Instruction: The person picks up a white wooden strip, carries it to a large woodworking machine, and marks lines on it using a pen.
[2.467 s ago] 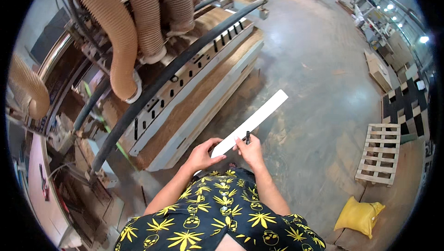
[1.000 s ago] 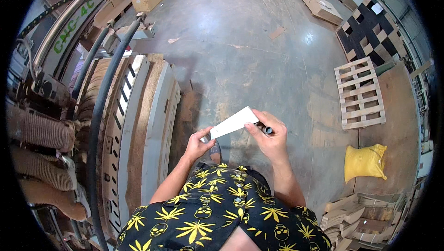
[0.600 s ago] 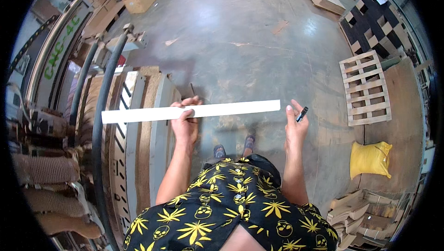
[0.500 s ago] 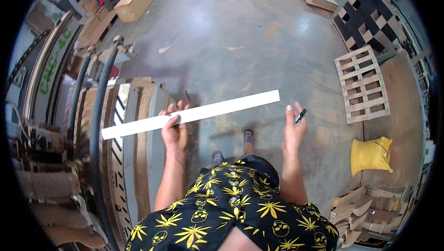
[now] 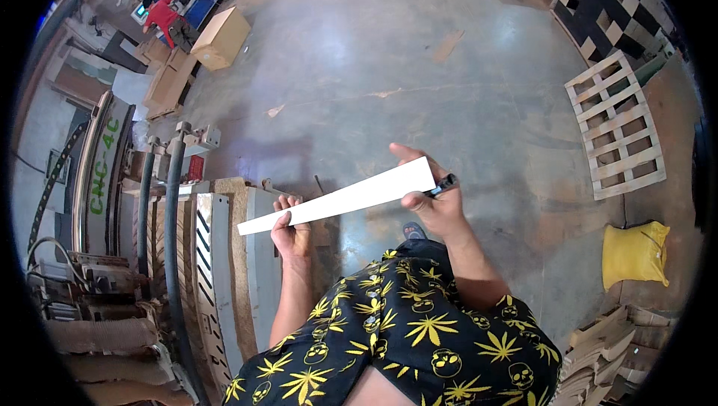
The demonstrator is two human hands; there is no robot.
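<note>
A long, narrow white strip [image 5: 348, 200] spans the space in front of me, tilted with its right end farther away and looking wider. My left hand [image 5: 294, 237] grips it near its left end, thumb on top and fingers beneath. At the other end is my right hand [image 5: 443, 215], its thumb by the strip's lower corner and its forefinger reaching past the upper corner. A dark, pen-like marker [image 5: 443, 184] is tucked in that right hand, just beyond the strip's end. Part of the right fingers is hidden behind the strip.
To my left stands a machine [image 5: 101, 174] with dark upright hoses [image 5: 173, 219] and stacked boards [image 5: 243, 279]. A wooden pallet [image 5: 615, 125] and a yellow sack [image 5: 634, 255] are on the right. Farther off, a person in red [image 5: 161, 17] bends near a large carton [image 5: 221, 38].
My right hand, with the marker, has come left to the strip's right end. The strip and left hand have shifted right in view, and the strip's right end now appears wider.
</note>
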